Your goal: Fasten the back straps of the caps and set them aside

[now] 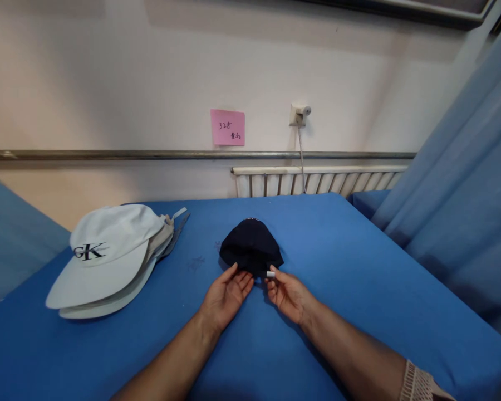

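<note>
A black cap [250,242] lies on the blue-covered surface with its back edge towards me. My right hand [290,295] is closed on that edge, thumb and fingers pinching it by a small white tag or strap end [270,274]. My left hand [227,295] rests palm up at the cap's near left edge. Its fingers are stretched out and its thumb touches the cloth. To the left sits a stack of caps, the top one a white cap [112,239] with black letters on the front. Grey and beige caps show beneath it.
The blue sheet [359,278] reaches back to a wall with a metal rail [150,155] and a white radiator [325,181]. A pink note [227,127] and a plugged-in socket [299,114] are on the wall. Blue curtains [463,211] hang on the right.
</note>
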Demonstrator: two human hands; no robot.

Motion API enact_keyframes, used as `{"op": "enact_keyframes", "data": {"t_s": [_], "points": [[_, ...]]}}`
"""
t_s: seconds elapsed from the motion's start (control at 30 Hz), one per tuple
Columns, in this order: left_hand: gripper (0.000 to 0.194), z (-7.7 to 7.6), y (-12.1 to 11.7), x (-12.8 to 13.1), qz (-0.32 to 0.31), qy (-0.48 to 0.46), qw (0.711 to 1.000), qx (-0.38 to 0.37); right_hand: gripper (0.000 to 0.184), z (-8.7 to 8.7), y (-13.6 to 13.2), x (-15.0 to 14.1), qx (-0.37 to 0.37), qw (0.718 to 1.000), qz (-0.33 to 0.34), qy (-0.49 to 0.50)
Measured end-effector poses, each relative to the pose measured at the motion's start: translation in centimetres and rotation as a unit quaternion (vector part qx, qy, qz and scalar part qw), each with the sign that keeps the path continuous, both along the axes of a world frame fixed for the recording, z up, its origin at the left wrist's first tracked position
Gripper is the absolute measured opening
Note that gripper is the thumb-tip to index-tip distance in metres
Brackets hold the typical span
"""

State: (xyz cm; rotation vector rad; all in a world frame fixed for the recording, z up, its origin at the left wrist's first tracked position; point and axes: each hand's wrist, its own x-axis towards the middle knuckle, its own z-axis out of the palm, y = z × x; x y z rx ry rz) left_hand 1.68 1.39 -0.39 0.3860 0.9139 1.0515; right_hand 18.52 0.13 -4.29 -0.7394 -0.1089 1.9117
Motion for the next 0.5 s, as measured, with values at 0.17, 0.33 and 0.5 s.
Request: {"op": "enact_keyframes", "data": {"t_s": [0.17,0.33,0.5], "points": [[0.012,0.2,0.4,-1.0,-0.001,-0.075,0.997,0.004,0.019,-0.3,0.1,0.1,0.016,1.0,-0.014,-0.018],[0.013,0.3,-0.2,-0.7,-0.006,-0.101,0.995,0.0,0.023,-0.4,-0.1,-0.2,0.043,0.998,-0.013,-0.035],[0.009,-0.4,-2.1,0.7,-0.036,-0.016,0.999,0.002,0.028,0.0,-0.4,-0.6,0.077,0.996,-0.003,-0.045]]}}
